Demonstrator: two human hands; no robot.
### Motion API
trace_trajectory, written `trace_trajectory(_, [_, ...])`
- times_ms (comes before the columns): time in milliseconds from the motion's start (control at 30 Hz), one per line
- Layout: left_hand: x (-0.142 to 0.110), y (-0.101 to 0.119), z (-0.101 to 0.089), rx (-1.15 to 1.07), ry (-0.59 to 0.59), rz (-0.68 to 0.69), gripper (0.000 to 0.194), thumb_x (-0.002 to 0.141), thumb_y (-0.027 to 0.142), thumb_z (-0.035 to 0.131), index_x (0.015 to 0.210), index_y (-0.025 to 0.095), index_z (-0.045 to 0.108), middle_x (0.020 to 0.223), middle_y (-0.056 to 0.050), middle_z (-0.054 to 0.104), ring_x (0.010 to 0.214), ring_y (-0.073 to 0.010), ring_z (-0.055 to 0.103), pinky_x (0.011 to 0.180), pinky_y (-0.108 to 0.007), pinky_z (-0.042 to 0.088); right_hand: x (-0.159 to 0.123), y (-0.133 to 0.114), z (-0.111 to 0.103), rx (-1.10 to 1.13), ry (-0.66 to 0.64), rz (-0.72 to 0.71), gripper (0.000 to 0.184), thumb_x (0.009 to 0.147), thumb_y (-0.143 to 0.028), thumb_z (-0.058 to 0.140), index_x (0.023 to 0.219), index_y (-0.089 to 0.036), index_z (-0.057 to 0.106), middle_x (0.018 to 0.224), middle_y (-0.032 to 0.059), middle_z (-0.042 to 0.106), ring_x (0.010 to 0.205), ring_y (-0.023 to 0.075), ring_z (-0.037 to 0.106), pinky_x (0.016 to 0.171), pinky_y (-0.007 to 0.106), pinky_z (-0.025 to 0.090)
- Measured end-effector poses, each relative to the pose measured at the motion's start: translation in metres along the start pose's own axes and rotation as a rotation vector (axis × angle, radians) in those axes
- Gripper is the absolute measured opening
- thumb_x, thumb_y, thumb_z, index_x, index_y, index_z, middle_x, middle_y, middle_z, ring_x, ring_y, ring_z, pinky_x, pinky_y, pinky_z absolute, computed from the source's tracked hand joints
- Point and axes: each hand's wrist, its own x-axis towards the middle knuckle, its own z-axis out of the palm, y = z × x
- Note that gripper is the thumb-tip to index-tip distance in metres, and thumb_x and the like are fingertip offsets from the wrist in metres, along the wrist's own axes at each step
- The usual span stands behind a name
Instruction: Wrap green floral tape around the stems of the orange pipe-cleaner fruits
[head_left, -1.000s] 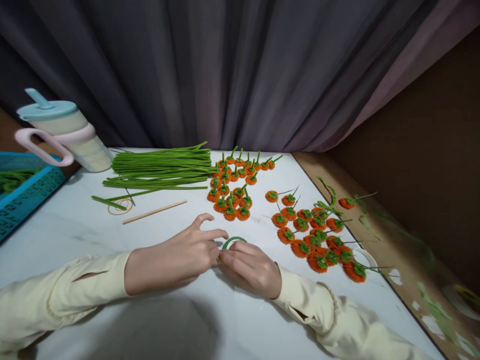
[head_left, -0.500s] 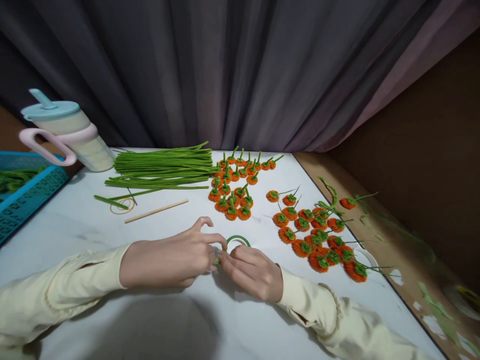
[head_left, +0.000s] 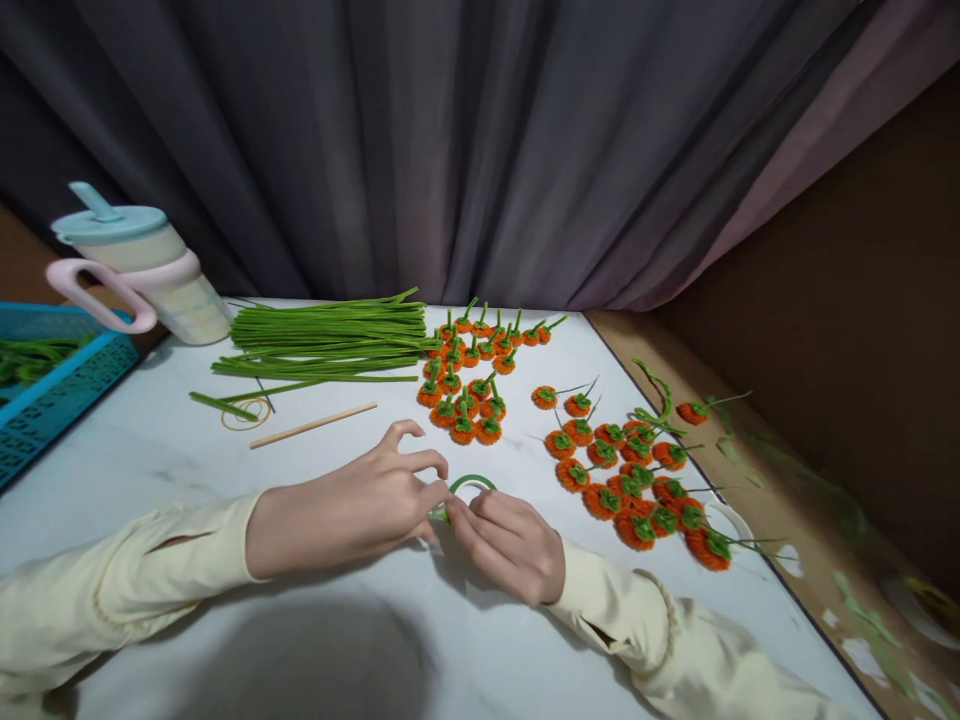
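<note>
At the middle of the table, my left hand and my right hand meet fingertip to fingertip. Pinched between them is a small green piece, mostly covered by the fingers, so its kind is hard to make out. The left thumb and a finger press together while its other fingers curl up and apart. My right fingers are folded closed around the piece's other side. Just behind the right fingertips lies a roll of green tape, partly hidden by that hand.
Green pipe cleaners lie bundled at the back. Orange persimmon-like pieces with green tops sit in a back group and a right group. Left are a wooden stick, rubber bands, a tumbler and a blue basket.
The left fingers have shifted slightly and spread a little more above the pinch. The right hand stays almost in place. The whole view has moved slightly.
</note>
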Motion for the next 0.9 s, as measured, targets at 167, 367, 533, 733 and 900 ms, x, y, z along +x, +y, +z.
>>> trace_trajectory(167, [-0.001, 0.000, -0.001, 0.122, 0.085, 0.065, 0.023, 0.091, 0.008, 0.041, 0.072, 0.015, 0.053, 0.087, -0.009, 0.065, 0.106, -0.0201, 0.052, 0.095, -0.045, 0.024, 0.001, 0.000, 0.000, 0.001, 0.011, 0.017, 0.015, 0.082, 0.000, 0.053, 0.096, 0.003, 0.058, 0.079, 0.0175, 0.069, 0.066, 0.0192, 0.059, 0.056, 0.032, 0.050])
trace_trajectory(367, [0.002, 0.004, -0.003, 0.241, 0.191, 0.156, 0.033, 0.090, 0.002, 0.034, 0.068, 0.013, 0.055, 0.079, -0.011, 0.066, 0.105, -0.0184, 0.053, 0.096, -0.043, 0.027, 0.004, -0.001, -0.001, -0.045, 0.004, 0.011, 0.015, 0.083, -0.001, 0.051, 0.096, 0.002, 0.058, 0.078, 0.0163, 0.069, 0.068, 0.0185, 0.059, 0.058, 0.032, 0.051])
trace_trajectory(533, [0.004, 0.003, -0.005, 0.246, 0.163, 0.176, 0.030, 0.088, 0.000, 0.035, 0.069, 0.013, 0.055, 0.081, -0.011, 0.065, 0.095, -0.0172, 0.056, 0.099, -0.042, 0.025, 0.005, -0.001, -0.003, -0.083, -0.013, -0.016, 0.014, 0.081, 0.000, 0.054, 0.094, 0.003, 0.059, 0.077, 0.0170, 0.068, 0.066, 0.0185, 0.059, 0.057, 0.031, 0.050])
trace_trajectory(733, [0.004, -0.004, -0.017, -0.043, -0.049, 0.145, 0.013, 0.073, 0.002, 0.049, 0.073, 0.015, 0.051, 0.079, -0.004, 0.061, 0.097, -0.0171, 0.055, 0.101, -0.043, 0.019, 0.008, -0.005, -0.006, -0.128, -0.028, -0.082, 0.012, 0.082, -0.003, 0.055, 0.092, 0.000, 0.061, 0.072, 0.0138, 0.068, 0.063, 0.0167, 0.057, 0.051, 0.029, 0.048])
trace_trajectory(900, [0.002, -0.005, -0.013, -0.030, -0.069, 0.093, 0.016, 0.075, 0.000, 0.050, 0.072, 0.016, 0.050, 0.075, -0.002, 0.060, 0.100, -0.0181, 0.052, 0.099, -0.044, 0.017, 0.003, -0.003, 0.000, 0.017, -0.009, 0.032, 0.018, 0.084, -0.003, 0.051, 0.101, -0.002, 0.056, 0.079, 0.0143, 0.068, 0.065, 0.0165, 0.056, 0.055, 0.030, 0.048])
